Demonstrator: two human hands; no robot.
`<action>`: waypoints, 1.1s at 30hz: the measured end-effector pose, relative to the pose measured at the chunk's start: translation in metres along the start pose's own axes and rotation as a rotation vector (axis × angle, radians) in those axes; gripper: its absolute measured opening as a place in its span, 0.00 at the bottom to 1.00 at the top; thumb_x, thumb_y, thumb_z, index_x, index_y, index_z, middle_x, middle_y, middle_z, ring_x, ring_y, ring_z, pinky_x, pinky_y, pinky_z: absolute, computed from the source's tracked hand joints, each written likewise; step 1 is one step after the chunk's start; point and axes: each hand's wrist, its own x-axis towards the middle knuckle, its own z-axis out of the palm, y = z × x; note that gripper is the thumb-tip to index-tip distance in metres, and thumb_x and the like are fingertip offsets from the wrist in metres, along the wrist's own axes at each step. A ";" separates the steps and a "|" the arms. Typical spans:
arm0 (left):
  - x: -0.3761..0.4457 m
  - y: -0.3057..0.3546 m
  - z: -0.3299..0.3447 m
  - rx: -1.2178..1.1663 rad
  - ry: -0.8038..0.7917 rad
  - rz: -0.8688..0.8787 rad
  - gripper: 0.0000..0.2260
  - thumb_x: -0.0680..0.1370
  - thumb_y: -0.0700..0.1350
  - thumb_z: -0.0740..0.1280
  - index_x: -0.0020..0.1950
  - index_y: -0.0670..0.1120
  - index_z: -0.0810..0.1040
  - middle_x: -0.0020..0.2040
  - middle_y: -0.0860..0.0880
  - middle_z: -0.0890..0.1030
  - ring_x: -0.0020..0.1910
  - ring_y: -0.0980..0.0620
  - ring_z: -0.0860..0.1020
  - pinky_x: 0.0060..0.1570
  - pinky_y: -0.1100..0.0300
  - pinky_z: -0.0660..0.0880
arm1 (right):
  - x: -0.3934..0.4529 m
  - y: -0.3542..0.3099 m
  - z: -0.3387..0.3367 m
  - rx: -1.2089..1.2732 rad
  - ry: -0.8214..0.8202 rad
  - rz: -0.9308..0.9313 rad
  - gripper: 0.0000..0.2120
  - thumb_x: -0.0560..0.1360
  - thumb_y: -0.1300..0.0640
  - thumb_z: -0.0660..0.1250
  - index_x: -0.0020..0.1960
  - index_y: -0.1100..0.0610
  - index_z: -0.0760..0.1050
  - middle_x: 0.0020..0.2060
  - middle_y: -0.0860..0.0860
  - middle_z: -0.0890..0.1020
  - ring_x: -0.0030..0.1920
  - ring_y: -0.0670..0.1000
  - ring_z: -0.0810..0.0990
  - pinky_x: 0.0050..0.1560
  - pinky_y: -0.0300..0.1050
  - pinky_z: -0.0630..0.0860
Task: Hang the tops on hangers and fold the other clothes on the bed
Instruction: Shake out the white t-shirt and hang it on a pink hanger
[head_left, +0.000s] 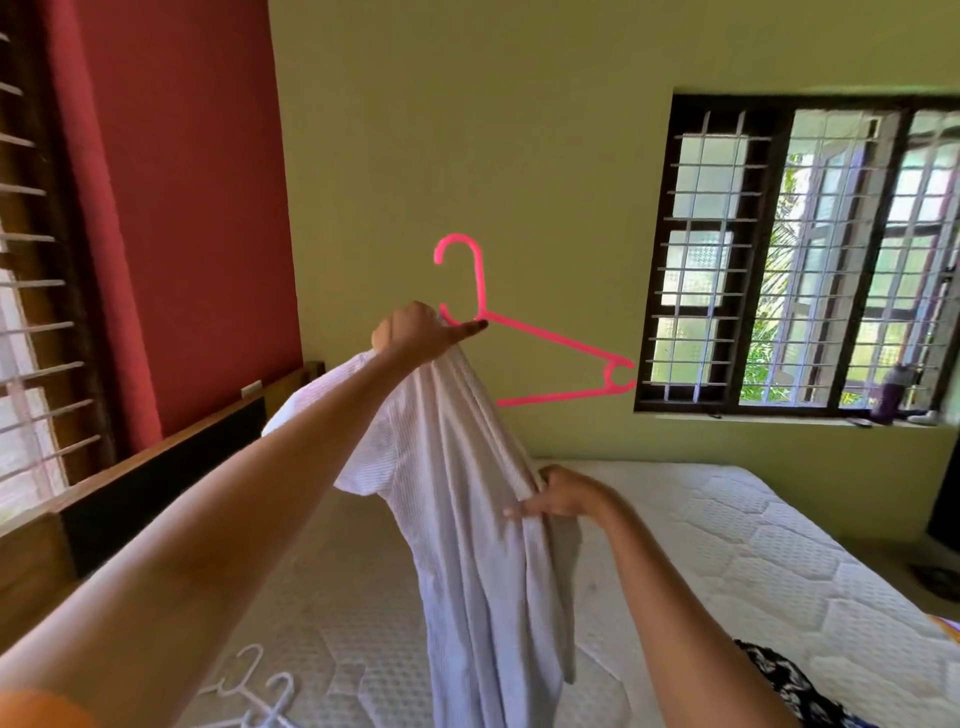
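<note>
My left hand (415, 332) is raised high and grips the neck of a pink plastic hanger (550, 340) together with the top of a white ribbed short-sleeved top (457, 493). The hanger's left half is hidden inside the top; its right arm sticks out bare toward the window. Lower down, my right hand (558, 499) pinches a fold of the top's fabric on its right side. The top hangs down over the bed (753, 545).
White hangers (254, 691) lie on the mattress at the lower left. A black-and-white patterned garment (800, 686) lies at the lower right. A wooden headboard (171, 467) runs along the left, a barred window (800, 260) is on the far wall.
</note>
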 end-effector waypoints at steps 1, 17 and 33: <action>-0.002 -0.004 -0.002 -0.017 0.013 -0.013 0.29 0.65 0.74 0.63 0.29 0.47 0.65 0.31 0.50 0.72 0.36 0.49 0.74 0.29 0.60 0.64 | -0.002 0.007 -0.008 -0.118 0.010 0.060 0.23 0.68 0.50 0.75 0.58 0.60 0.77 0.52 0.50 0.80 0.52 0.51 0.79 0.55 0.41 0.72; -0.024 -0.021 -0.001 0.165 0.234 0.233 0.24 0.68 0.70 0.65 0.34 0.49 0.75 0.40 0.47 0.83 0.42 0.44 0.81 0.36 0.59 0.69 | -0.015 0.003 -0.112 -0.285 0.453 0.078 0.18 0.66 0.59 0.76 0.56 0.61 0.80 0.51 0.54 0.83 0.45 0.47 0.76 0.38 0.36 0.68; -0.013 -0.034 0.011 -0.034 0.026 0.015 0.25 0.66 0.71 0.65 0.35 0.48 0.73 0.38 0.48 0.80 0.39 0.45 0.78 0.34 0.59 0.68 | -0.002 -0.041 -0.095 -0.243 0.642 -0.439 0.12 0.72 0.72 0.62 0.44 0.62 0.83 0.38 0.51 0.82 0.42 0.47 0.77 0.45 0.33 0.71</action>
